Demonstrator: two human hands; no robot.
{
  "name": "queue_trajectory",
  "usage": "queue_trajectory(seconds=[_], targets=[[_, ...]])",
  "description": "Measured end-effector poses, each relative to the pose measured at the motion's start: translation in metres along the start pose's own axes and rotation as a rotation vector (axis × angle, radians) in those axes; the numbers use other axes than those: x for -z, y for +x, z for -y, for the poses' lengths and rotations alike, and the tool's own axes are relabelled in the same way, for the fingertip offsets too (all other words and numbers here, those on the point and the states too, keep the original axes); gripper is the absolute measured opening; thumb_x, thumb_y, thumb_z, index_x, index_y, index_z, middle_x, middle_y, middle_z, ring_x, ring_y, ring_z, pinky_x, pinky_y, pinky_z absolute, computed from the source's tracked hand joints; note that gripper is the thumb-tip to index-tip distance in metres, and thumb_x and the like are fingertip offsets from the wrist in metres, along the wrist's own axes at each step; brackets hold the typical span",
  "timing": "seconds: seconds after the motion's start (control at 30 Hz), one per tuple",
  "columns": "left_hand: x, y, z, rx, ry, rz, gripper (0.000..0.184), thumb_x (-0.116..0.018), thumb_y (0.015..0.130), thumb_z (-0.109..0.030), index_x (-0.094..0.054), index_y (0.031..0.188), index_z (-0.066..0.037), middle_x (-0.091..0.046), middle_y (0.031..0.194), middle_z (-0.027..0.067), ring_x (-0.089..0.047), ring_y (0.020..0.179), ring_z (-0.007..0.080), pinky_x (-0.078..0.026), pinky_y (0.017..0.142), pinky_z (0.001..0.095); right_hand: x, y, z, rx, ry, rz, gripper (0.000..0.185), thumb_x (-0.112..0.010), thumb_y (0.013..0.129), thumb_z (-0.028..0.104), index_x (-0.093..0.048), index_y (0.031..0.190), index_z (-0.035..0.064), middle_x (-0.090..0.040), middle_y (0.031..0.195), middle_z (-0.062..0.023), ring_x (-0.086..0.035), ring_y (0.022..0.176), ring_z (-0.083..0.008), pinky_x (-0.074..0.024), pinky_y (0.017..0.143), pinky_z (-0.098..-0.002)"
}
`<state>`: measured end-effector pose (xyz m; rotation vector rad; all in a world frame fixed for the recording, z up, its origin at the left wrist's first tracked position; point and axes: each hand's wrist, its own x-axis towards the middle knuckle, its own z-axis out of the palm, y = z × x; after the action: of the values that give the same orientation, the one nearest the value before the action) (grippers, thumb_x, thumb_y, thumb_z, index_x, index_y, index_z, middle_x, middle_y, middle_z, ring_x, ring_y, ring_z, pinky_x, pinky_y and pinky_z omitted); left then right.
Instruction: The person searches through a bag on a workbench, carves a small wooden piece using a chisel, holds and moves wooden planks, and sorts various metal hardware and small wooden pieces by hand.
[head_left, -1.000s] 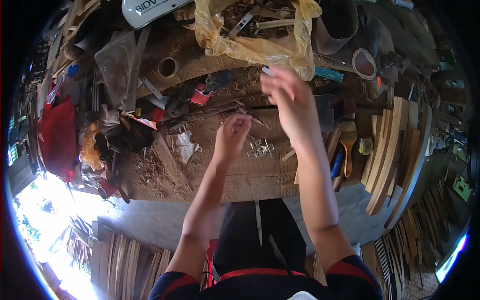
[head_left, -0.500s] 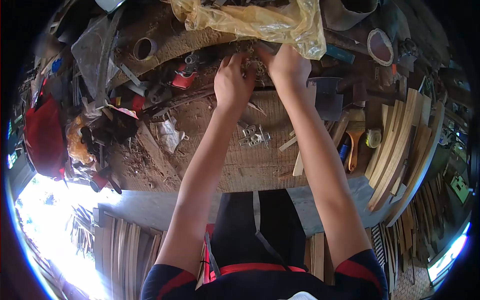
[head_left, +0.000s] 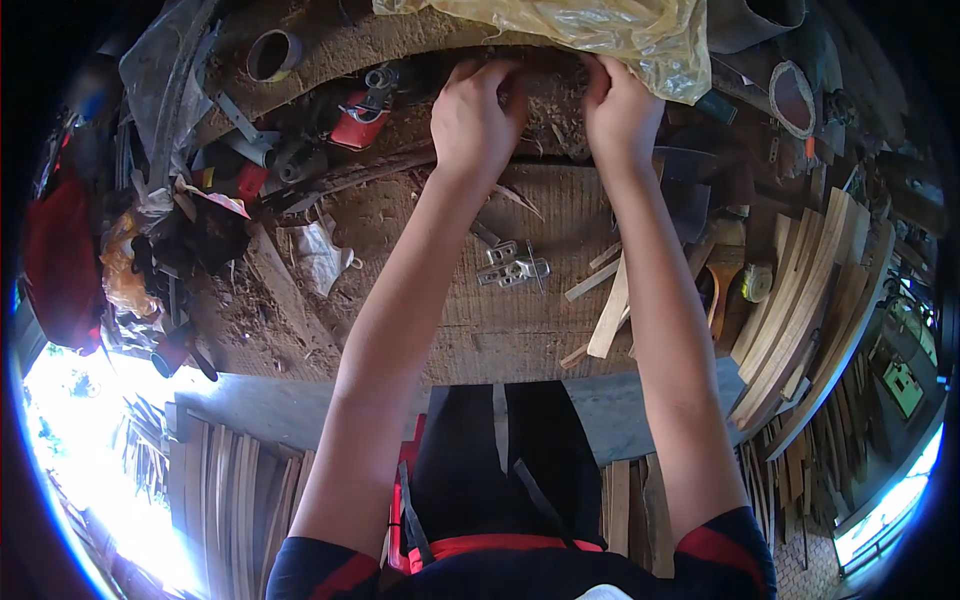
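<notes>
My left hand (head_left: 478, 118) is over the dusty recess at the back of the bench, fingers bent and thumb apart, with nothing visible between them. My right hand (head_left: 622, 118) is to its right, and its fingertips go under the edge of a crumpled yellowish plastic bag (head_left: 640, 35). Its thumb shows, but the bag hides the other fingers. Brown shavings and debris (head_left: 550, 105) lie between the two hands. A red-and-metal tool (head_left: 362, 122) sits left of my left hand. Metal hinges (head_left: 514, 266) rest on the board below, between my forearms.
A cardboard ring (head_left: 273, 55) lies at the back left. A crumpled white mask-like piece (head_left: 322, 256) is on the bench. Thin wood strips (head_left: 610, 315), a paintbrush (head_left: 722, 285), a tape roll (head_left: 757, 282) and curved wood strips (head_left: 800, 290) are at the right.
My hands have moved farther apart, the right one shifting rightward. The plastic bag has shifted right along with it, uncovering more of the recess. The camera view has shifted slightly.
</notes>
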<state>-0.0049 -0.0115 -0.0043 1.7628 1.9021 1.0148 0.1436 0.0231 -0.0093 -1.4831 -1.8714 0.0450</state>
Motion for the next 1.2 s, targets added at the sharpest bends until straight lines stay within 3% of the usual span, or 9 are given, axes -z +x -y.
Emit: queue_trajectory(seconds=[0.23, 0.27, 0.33, 0.57, 0.9, 1.0, 1.03, 1.1, 1.2], targets=[[-0.018, 0.007, -0.009, -0.102, -0.045, 0.003, 0.015, -0.068, 0.072, -0.023, -0.069, 0.083, -0.013, -0.062, 0.083, 0.0095, -0.061, 0.079, 0.0298, -0.050, 0.068, 0.0395, -0.003, -0.005, 0.000, -0.293, 0.120, -0.042, 0.013, -0.067, 0.080, 0.015, -0.068, 0.083, 0.0019, -0.065, 0.064, -0.0101, -0.061, 0.055, -0.0158, -0.0472, 0.059, -0.0265], [-0.021, 0.007, -0.010, -0.135, -0.017, 0.016, 0.016, -0.068, 0.070, -0.025, -0.069, 0.082, -0.014, -0.061, 0.084, 0.0077, -0.061, 0.080, 0.0289, -0.050, 0.069, 0.0394, -0.002, -0.006, -0.001, -0.293, 0.117, -0.044, 0.013, -0.067, 0.080, 0.015, -0.068, 0.083, 0.0019, -0.065, 0.064, -0.0101, -0.061, 0.055, -0.0158, -0.0472, 0.059, -0.0265], [-0.026, 0.008, -0.014, -0.129, 0.017, 0.040, 0.016, -0.068, 0.070, -0.025, -0.069, 0.081, -0.014, -0.061, 0.083, 0.0072, -0.061, 0.080, 0.0286, -0.050, 0.069, 0.0388, 0.001, -0.005, -0.002, -0.410, 0.288, 0.008, 0.017, -0.069, 0.075, 0.014, -0.066, 0.088, 0.0043, -0.067, 0.075, -0.0128, -0.066, 0.070, -0.0292, -0.0500, 0.063, -0.0353], [-0.030, 0.010, -0.008, -0.253, 0.036, 0.000, 0.011, -0.066, 0.074, -0.015, -0.067, 0.084, -0.010, -0.061, 0.084, 0.0068, -0.059, 0.082, 0.0292, -0.048, 0.072, 0.0370, 0.021, -0.005, -0.002, -0.416, 0.223, 0.117, 0.020, -0.074, 0.072, 0.020, -0.067, 0.082, 0.0034, -0.067, 0.073, -0.0125, -0.066, 0.068, -0.0282, -0.0503, 0.062, -0.0344], [0.063, 0.031, -0.050, -0.322, -0.034, -0.264, 0.007, -0.066, 0.075, -0.003, -0.059, 0.076, -0.005, -0.056, 0.070, 0.0090, -0.054, 0.065, 0.0262, -0.043, 0.057, 0.0349, 0.017, -0.019, 0.006, -0.217, 0.132, 0.271, 0.007, -0.071, 0.071, 0.018, -0.069, 0.077, 0.0131, -0.064, 0.076, -0.0084, -0.060, 0.077, -0.0286, -0.0483, 0.068, -0.0371], [0.076, 0.085, -0.051, -0.519, 0.061, -0.420, 0.011, -0.067, 0.081, -0.010, -0.060, 0.077, -0.004, -0.056, 0.071, 0.0024, -0.045, 0.059, 0.0123, -0.036, 0.053, 0.0248, 0.015, -0.023, 0.002, -0.093, 0.043, 0.234, 0.002, -0.068, 0.073, 0.016, -0.068, 0.074, 0.0154, -0.063, 0.075, -0.0051, -0.059, 0.078, -0.0272, -0.0491, 0.066, -0.0359], [0.082, 0.090, -0.067, -0.519, 0.061, -0.417, 0.011, -0.067, 0.081, -0.010, -0.060, 0.077, -0.004, -0.056, 0.071, 0.0024, -0.045, 0.059, 0.0123, -0.036, 0.053, 0.0248, 0.016, -0.025, 0.002, -0.095, 0.043, 0.235, 0.002, -0.068, 0.073, 0.016, -0.068, 0.074, 0.0154, -0.063, 0.075, -0.0051, -0.059, 0.078, -0.0272, -0.0491, 0.066, -0.0359], [0.089, 0.091, -0.096, -0.299, -0.078, -0.245, 0.013, -0.061, 0.084, -0.007, -0.060, 0.093, 0.003, -0.061, 0.079, 0.0146, -0.059, 0.071, 0.0271, -0.047, 0.063, 0.0306, 0.015, -0.026, 0.001, 0.038, -0.022, 0.232, 0.006, -0.066, 0.072, 0.012, -0.066, 0.078, 0.0153, -0.060, 0.078, -0.0028, -0.058, 0.080, -0.0265, -0.0487, 0.067, -0.0362], [0.090, 0.073, -0.075, -0.377, -0.077, -0.313, 0.011, -0.063, 0.085, -0.010, -0.062, 0.086, 0.000, -0.058, 0.076, 0.0065, -0.052, 0.066, 0.0146, -0.041, 0.059, 0.0247, 0.014, -0.029, -0.001, 0.104, -0.059, 0.286, 0.014, -0.063, 0.071, 0.008, -0.062, 0.083, 0.0153, -0.056, 0.083, -0.0014, -0.057, 0.083, -0.0256, -0.0481, 0.068, -0.0370]])
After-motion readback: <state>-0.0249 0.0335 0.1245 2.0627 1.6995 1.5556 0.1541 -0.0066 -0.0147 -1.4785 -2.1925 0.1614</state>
